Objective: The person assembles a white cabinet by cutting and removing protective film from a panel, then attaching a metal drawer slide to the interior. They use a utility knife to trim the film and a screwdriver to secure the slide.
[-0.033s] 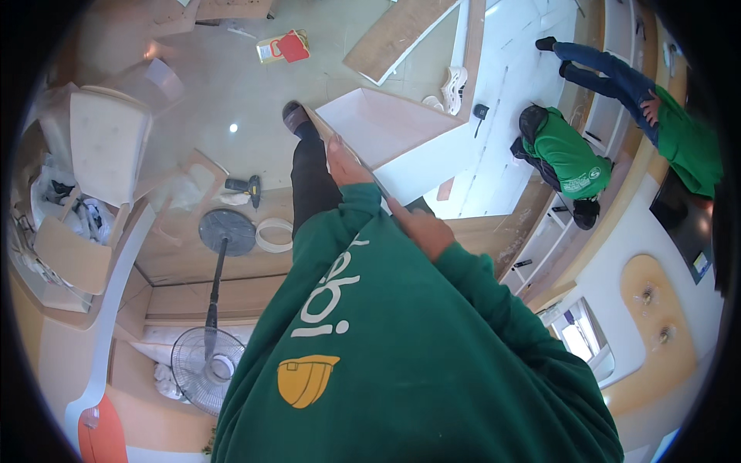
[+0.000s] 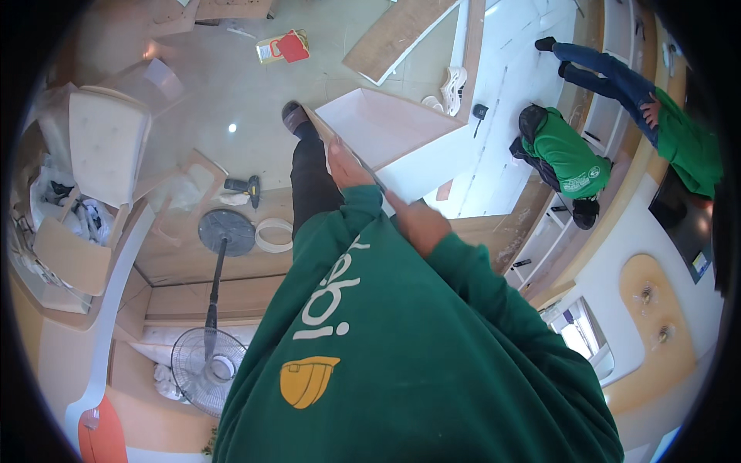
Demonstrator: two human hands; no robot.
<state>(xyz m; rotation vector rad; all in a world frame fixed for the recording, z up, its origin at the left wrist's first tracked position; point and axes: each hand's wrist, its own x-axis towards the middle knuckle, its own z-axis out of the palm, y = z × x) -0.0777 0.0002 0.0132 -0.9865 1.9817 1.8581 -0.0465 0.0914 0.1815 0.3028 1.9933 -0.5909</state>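
A white open-topped box with wood-toned edges [image 2: 421,179], like a drawer or small cabinet carcass, stands tilted in front of me. My left hand [image 2: 349,165] lies along its near edge, fingers stretched out and close to the panel. My right hand [image 2: 424,227] is at the box's near lower corner, one finger pointing along the edge and the others curled. What those curled fingers hold, if anything, is hidden. Beside the box, my left foot in a dark shoe [image 2: 294,117] rests on the floor.
A cordless drill [image 2: 253,190], a roll of white edging [image 2: 273,235] and a standing fan [image 2: 208,366] are at left. Wooden panels [image 2: 394,38] and white clogs [image 2: 454,89] lie beyond the box. A crouching co-worker [image 2: 570,154] and another person [image 2: 617,85] are at right.
My right hand has shifted slightly and turned at the box's corner. My left hand and the box stay almost where they were.
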